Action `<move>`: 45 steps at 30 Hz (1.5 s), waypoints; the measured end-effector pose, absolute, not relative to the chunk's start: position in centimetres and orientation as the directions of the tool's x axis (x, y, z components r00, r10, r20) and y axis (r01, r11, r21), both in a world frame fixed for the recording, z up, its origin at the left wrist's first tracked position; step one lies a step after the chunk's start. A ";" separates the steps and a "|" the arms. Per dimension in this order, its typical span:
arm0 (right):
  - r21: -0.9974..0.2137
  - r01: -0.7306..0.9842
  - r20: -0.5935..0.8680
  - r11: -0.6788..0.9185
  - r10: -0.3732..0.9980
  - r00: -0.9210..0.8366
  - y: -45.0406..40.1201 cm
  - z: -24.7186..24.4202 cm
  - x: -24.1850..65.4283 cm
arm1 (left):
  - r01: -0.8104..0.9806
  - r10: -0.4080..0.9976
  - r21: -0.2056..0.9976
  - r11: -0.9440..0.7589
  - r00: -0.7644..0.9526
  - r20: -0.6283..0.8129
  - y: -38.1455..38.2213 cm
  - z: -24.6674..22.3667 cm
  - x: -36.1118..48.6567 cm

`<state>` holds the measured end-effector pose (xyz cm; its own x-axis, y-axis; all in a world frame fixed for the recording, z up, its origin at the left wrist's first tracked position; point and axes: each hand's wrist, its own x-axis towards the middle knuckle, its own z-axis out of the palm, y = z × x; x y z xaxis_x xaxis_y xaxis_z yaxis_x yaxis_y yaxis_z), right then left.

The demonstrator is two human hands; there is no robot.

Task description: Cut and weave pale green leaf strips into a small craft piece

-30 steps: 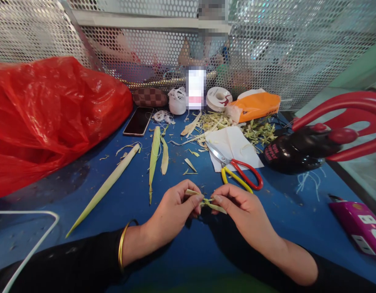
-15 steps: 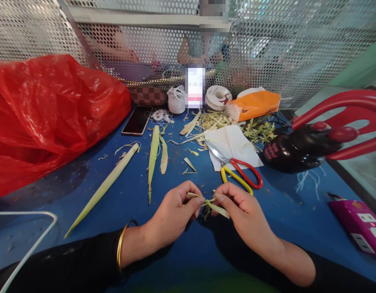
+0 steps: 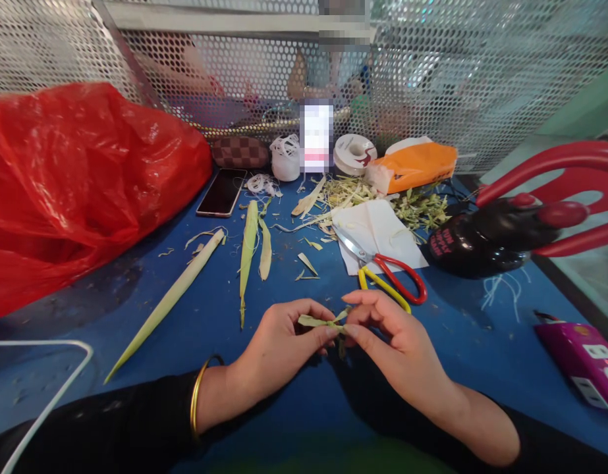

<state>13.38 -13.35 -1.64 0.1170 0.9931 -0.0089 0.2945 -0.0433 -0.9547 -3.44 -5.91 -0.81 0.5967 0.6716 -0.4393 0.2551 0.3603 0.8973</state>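
I have the knotted leaf strip point(image 3: 313, 321) in front of me, above the blue table point(image 3: 284, 421), in the narrow space where my two hands nearly meet. My left hand point(image 3: 288, 336) pinches it, thumb on the near side and bent forefinger on the far side; one flat, pale end lies over that thumb and points left. The knotted middle sits just past my left thumb tip, between it and my right thumb. My right hand point(image 3: 402, 342) touches the other end with the tip of the thumb, its forefinger lifted and stretched out above; I cannot tell whether a finger presses from behind. Another short end slants up beneath that forefinger, and something darker, blurred, hangs under the knot.

Just beyond my right fingers are the scissors point(image 3: 397, 271), red and yellow handled, their blades over white paper point(image 3: 377, 220). Past my left hand lie two leaf pieces point(image 3: 248, 253), and a long pointed leaf point(image 3: 168, 303) rests farther left.
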 end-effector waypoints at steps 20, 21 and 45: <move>-0.956 0.290 0.001 -0.036 0.992 0.127 -13.3 -1.4 13.3 | 0.199 0.707 0.898 0.392 0.559 -0.433 -5.4 -0.5 -3.5; -0.955 0.296 0.007 -0.034 0.991 0.135 -13.3 -1.4 13.3 | 0.187 0.703 0.892 0.411 0.559 -0.441 -5.3 -0.4 -3.5; -0.555 0.777 0.495 0.296 0.868 0.022 -14.0 -1.3 13.9 | 0.124 0.662 0.843 0.523 0.564 -0.493 -5.7 -0.4 -3.3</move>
<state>13.90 -14.04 -1.27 0.0224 0.8685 0.4952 0.7775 0.2962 -0.5548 -3.33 -5.72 -0.42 0.5640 0.6622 -0.4934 0.1236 0.5231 0.8433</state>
